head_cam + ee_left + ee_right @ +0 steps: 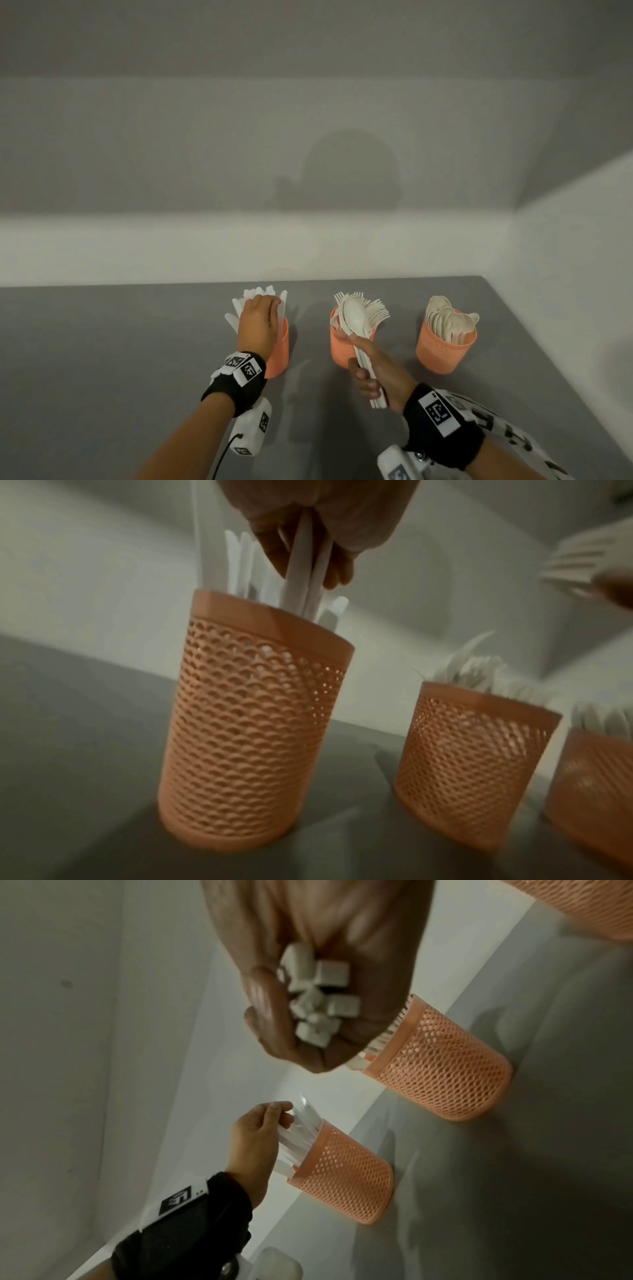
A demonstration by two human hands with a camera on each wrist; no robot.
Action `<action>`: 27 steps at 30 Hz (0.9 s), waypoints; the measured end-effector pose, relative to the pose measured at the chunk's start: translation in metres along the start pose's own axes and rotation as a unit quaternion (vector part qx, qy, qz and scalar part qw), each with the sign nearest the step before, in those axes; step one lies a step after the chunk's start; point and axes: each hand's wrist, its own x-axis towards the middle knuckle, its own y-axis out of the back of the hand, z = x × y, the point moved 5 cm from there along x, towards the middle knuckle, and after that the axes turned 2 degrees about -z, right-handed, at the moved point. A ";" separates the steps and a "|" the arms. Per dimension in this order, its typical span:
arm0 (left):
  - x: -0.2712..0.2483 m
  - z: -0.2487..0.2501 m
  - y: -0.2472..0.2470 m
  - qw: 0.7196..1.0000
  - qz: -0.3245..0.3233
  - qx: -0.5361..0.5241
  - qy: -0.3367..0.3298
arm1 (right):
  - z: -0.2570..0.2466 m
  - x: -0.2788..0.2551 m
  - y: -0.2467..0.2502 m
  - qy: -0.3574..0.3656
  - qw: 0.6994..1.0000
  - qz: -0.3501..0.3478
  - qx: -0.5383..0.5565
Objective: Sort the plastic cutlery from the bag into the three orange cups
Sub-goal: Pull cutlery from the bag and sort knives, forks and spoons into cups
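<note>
Your left hand grips knives in the cup nearest the worktop's left edge; your right hand clutches a spoon bundle over the middle cup. Next, carry them to the spoon cup by the right edge.

I face a grey tabletop that runs back to a wall straight ahead of me. That wall is grey above and paler along its lower band, just over the table's far edge. A 2nd wall, pale, meets it in a corner on my right and follows the table's right side. The light is dim and soft. A round shadow lies on the wall ahead, and fainter shadows fall across the tabletop near me.
</note>
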 end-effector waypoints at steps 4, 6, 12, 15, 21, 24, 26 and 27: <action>-0.005 0.023 0.008 0.985 0.042 0.124 -0.110 | -0.001 -0.003 -0.004 -0.020 0.999 -0.014 0.025; -0.012 0.043 0.015 0.990 0.075 0.053 -0.111 | -0.001 -0.005 -0.008 -0.020 0.998 -0.033 0.039; -0.053 0.073 -0.024 0.943 -0.190 -0.240 0.132 | 0.006 -0.006 -0.018 -0.029 0.996 -0.058 0.056; -0.068 0.075 -0.036 0.919 -0.214 -0.282 0.174 | 0.007 -0.010 -0.026 -0.031 0.996 -0.073 0.032; -0.070 0.077 -0.030 0.926 -0.143 -0.284 0.201 | 0.010 -0.015 -0.020 -0.021 0.999 -0.032 -0.027; -0.061 0.070 -0.018 0.893 -0.062 -0.372 0.244 | 0.014 -0.014 -0.007 0.025 0.997 0.031 -0.059; -0.057 0.072 -0.011 0.859 -0.036 -0.439 0.261 | 0.015 -0.016 0.002 0.047 0.990 0.087 -0.101; -0.056 0.075 -0.007 0.858 -0.041 -0.442 0.259 | 0.015 -0.017 0.003 0.053 0.988 0.096 -0.112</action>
